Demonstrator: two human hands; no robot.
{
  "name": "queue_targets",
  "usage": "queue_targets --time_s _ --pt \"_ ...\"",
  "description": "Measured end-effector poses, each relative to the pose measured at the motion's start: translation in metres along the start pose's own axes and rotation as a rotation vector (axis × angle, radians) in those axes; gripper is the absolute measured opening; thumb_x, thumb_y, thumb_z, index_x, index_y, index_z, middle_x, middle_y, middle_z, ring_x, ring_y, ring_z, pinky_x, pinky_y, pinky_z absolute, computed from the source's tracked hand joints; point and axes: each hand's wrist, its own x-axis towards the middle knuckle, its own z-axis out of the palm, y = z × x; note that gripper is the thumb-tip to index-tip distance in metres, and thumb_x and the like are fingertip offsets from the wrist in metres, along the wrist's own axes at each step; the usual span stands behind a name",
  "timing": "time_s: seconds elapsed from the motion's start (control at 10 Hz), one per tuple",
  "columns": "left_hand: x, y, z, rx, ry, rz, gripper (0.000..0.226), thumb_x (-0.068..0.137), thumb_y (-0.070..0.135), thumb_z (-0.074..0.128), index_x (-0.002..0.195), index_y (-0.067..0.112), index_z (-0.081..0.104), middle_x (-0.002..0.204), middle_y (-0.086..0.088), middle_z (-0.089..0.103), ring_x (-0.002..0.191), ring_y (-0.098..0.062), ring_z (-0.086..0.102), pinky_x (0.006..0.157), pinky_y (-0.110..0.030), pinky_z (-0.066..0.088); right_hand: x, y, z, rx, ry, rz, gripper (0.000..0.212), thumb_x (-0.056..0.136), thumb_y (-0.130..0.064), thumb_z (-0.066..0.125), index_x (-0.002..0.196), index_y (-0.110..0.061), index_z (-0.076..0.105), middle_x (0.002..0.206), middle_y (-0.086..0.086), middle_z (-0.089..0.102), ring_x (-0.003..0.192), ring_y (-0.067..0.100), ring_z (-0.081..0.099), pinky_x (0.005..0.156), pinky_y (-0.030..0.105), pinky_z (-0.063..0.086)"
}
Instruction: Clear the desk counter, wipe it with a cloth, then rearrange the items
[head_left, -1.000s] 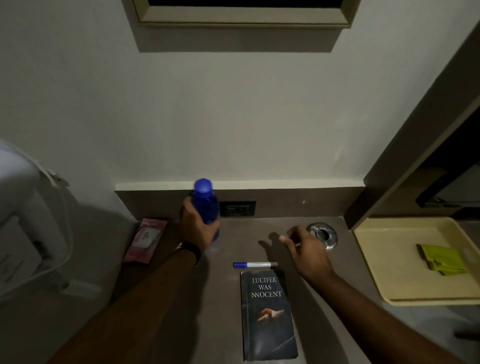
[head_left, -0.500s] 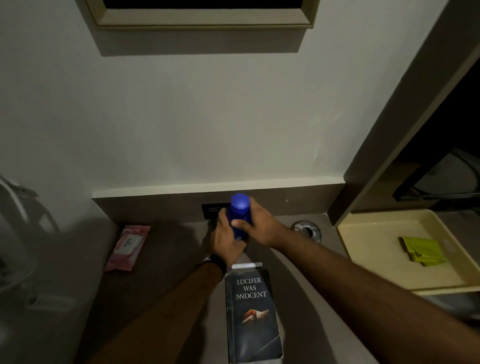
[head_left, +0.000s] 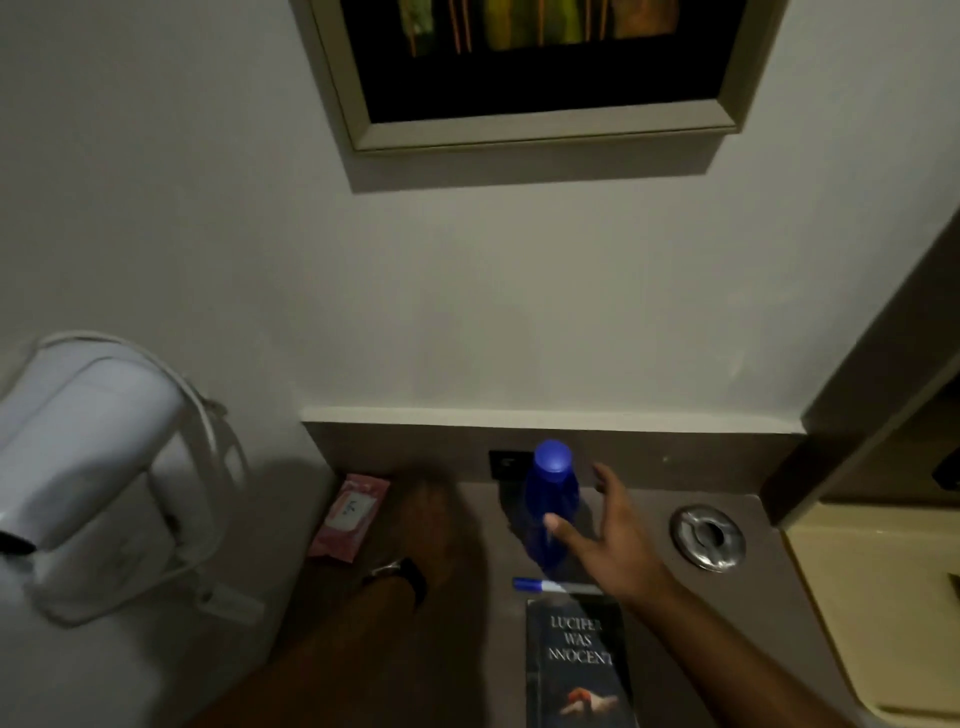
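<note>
A blue bottle (head_left: 550, 493) stands upright on the brown desk counter (head_left: 727, 613), near the back wall. My right hand (head_left: 610, 540) is just right of it, fingers spread, thumb tip at the bottle's side, gripping nothing. My left hand (head_left: 431, 519) is motion-blurred left of the bottle, next to a pink wipes pack (head_left: 350, 514), and holds nothing that I can see. A blue-capped pen (head_left: 553, 586) lies in front of the bottle. A dark book (head_left: 576, 670) lies just below the pen.
A metal ring (head_left: 706, 538) is set into the counter at the right. A cream tray (head_left: 878, 613) sits further right. A white wall-mounted hair dryer (head_left: 88, 457) with its cord hangs at the left. A wall socket (head_left: 506, 464) is behind the bottle.
Both hands have come off the bottle, which now stands alone. My left hand has moved left toward the pink pack. My right hand has opened beside the bottle.
</note>
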Motion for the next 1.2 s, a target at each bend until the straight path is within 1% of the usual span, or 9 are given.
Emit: queue_targets --time_s 0.1,0.2,0.3,0.4,0.6,0.8,1.0,1.1,1.2 --pt "0.009 -0.06 -0.016 0.076 0.067 -0.213 0.06 0.11 0.036 0.035 0.163 0.012 0.021 0.173 -0.01 0.016 0.16 -0.031 0.019 0.131 -0.042 0.014 -0.045 0.036 0.016 -0.06 0.133 0.129 0.082 0.089 -0.075 0.064 0.152 -0.031 0.038 0.146 -0.006 0.049 0.136 0.014 0.05 0.112 0.041 0.05" --pt "0.018 -0.102 -0.016 0.218 -0.02 -0.278 0.072 0.103 0.027 0.055 0.163 0.009 0.02 0.171 -0.022 0.015 0.157 -0.041 0.022 0.128 -0.047 0.023 -0.097 0.066 0.031 -0.152 0.072 0.133 0.036 0.092 -0.036 0.075 0.123 -0.026 0.06 0.116 -0.005 0.062 0.112 0.021 0.063 0.095 0.032 0.05" --pt "0.017 -0.112 -0.002 0.205 -0.081 -0.312 0.074 0.103 0.028 0.056 0.164 0.011 0.017 0.171 -0.024 0.013 0.157 -0.042 0.023 0.128 -0.046 0.023 -0.142 0.086 0.05 -0.238 -0.189 0.157 0.029 0.086 -0.025 0.076 0.112 -0.026 0.064 0.107 -0.006 0.063 0.098 0.005 0.063 0.09 0.023 0.053" --pt "-0.006 -0.1 0.022 0.182 -0.075 -0.329 0.081 0.102 0.04 0.052 0.165 0.019 0.006 0.17 -0.024 0.01 0.156 -0.042 0.022 0.128 -0.046 0.025 -0.155 0.089 0.058 -0.274 -0.302 0.19 0.037 0.085 -0.017 0.074 0.109 -0.04 0.057 0.108 -0.017 0.061 0.1 -0.014 0.062 0.079 -0.004 0.039" --pt "-0.109 -0.029 0.085 0.128 -0.178 -0.184 0.069 0.092 0.049 0.069 0.15 0.021 0.046 0.148 -0.02 0.05 0.13 -0.046 0.056 0.102 -0.056 0.054 -0.143 0.079 0.058 -0.413 -0.367 0.212 0.04 0.087 -0.014 0.074 0.124 -0.022 0.062 0.126 -0.01 0.067 0.11 0.005 0.068 0.082 0.003 0.037" --pt "-0.155 -0.004 0.115 -0.104 -0.219 -0.176 0.089 0.094 0.052 0.054 0.165 0.033 0.003 0.166 -0.017 0.013 0.154 -0.037 0.026 0.126 -0.043 0.027 -0.14 0.072 0.058 -0.456 -0.401 0.177 0.044 0.087 -0.018 0.073 0.129 -0.02 0.061 0.135 -0.003 0.063 0.121 0.013 0.068 0.105 0.024 0.051" --pt "-0.173 0.031 0.095 0.024 -0.294 -0.133 0.1 0.064 0.052 0.09 0.15 0.026 0.047 0.143 -0.04 0.05 0.123 -0.053 0.061 0.094 -0.06 0.057 -0.139 0.058 0.054 -0.513 -0.475 0.242 0.052 0.094 -0.028 0.073 0.143 -0.02 0.057 0.145 0.003 0.059 0.127 0.022 0.064 0.11 0.031 0.052" --pt "-0.159 0.028 0.093 -0.232 -0.268 -0.138 0.105 0.088 0.063 0.062 0.165 0.027 -0.001 0.17 -0.021 0.009 0.156 -0.036 0.021 0.125 -0.043 0.028 -0.132 0.029 0.034 -0.433 -0.463 0.327 0.036 0.095 -0.032 0.075 0.127 -0.018 0.066 0.128 0.004 0.073 0.118 0.023 0.071 0.101 0.031 0.057" --pt "-0.17 0.025 0.07 -0.187 -0.17 -0.041 0.106 0.089 0.053 0.069 0.164 0.018 0.003 0.172 -0.011 0.008 0.159 -0.026 0.018 0.13 -0.036 0.021 -0.126 -0.013 -0.007 -0.204 -0.181 0.325 0.025 0.095 -0.042 0.077 0.101 -0.02 0.068 0.097 0.0 0.076 0.093 0.022 0.073 0.09 0.04 0.062"
